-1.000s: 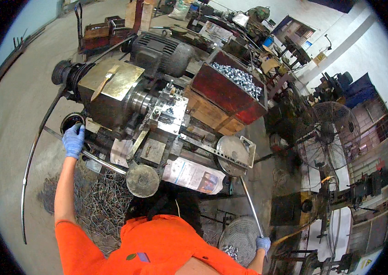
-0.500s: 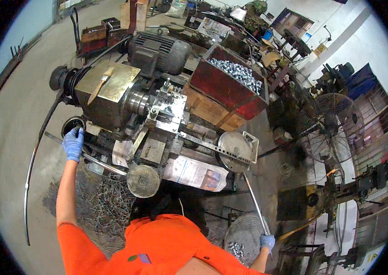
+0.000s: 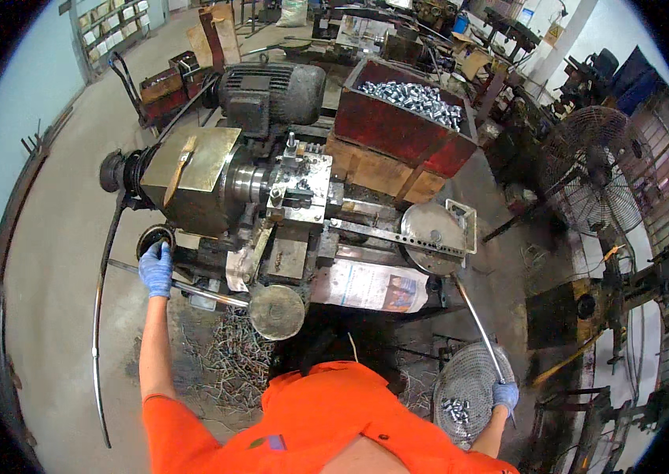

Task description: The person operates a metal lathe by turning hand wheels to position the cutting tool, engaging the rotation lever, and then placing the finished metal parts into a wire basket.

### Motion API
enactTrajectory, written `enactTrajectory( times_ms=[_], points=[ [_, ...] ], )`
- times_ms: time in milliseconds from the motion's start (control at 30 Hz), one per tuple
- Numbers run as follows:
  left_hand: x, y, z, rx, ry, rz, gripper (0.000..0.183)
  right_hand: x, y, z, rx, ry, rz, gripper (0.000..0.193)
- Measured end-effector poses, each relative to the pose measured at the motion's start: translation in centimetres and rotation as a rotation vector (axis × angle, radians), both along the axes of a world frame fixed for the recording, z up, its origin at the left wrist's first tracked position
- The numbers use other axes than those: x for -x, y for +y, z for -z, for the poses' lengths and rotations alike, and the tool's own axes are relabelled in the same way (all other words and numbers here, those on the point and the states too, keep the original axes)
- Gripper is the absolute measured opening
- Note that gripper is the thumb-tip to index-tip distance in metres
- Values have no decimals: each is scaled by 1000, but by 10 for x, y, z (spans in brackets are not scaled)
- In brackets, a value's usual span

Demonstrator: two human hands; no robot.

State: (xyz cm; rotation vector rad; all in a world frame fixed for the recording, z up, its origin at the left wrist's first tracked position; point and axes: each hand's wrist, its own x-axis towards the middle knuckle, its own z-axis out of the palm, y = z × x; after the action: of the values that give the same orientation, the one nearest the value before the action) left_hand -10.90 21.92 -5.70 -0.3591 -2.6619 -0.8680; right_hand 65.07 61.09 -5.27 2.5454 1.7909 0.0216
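My left hand (image 3: 156, 270), in a blue glove, has its fingers closed over the near rim of a dark round handwheel (image 3: 145, 239) at the machine's left end. Far to the right, my gloved right hand (image 3: 506, 395) grips the lower end of a long shiny metal lever (image 3: 477, 320). That lever slants up toward a round metal plate (image 3: 433, 229) beside a perforated flat bar (image 3: 394, 238). Between my arms stands the lathe-like machine, with a bright spindle chuck (image 3: 250, 183) and a metal tool block (image 3: 303, 188).
A red bin (image 3: 405, 130) of small shiny metal parts stands behind the machine. A brush (image 3: 180, 170) lies on its cover. Below my right hand is a round mesh tray (image 3: 449, 387) with several parts. Metal shavings (image 3: 232, 359) litter the floor. A large fan (image 3: 595, 170) stands right.
The whole view has shifted, so the machine and both hands sit further right in the picture. Both hands keep their holds on the handwheel and the lever.
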Motion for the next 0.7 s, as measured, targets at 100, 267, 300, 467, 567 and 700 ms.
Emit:
enactTrajectory(
  times_ms=[100,267,300,467,567,700],
  points=[
    [-2,1,-4,-80,-57,30,30,4,-3,-2,33,-22,17,42],
    [3,-1,4,-101,-52,58,34,3,-3,-1,33,6,-6,40],
    [3,0,4,-106,-60,63,34,-2,-3,4,13,11,-41,41],
    [0,3,0,-93,-18,43,28,8,-6,-3,50,-73,31,45],
    [11,-4,18,-133,2,53,29,14,-7,-7,60,-61,42,45],
    [11,-2,19,-164,2,49,29,12,-10,-6,71,-60,31,45]
  ],
)
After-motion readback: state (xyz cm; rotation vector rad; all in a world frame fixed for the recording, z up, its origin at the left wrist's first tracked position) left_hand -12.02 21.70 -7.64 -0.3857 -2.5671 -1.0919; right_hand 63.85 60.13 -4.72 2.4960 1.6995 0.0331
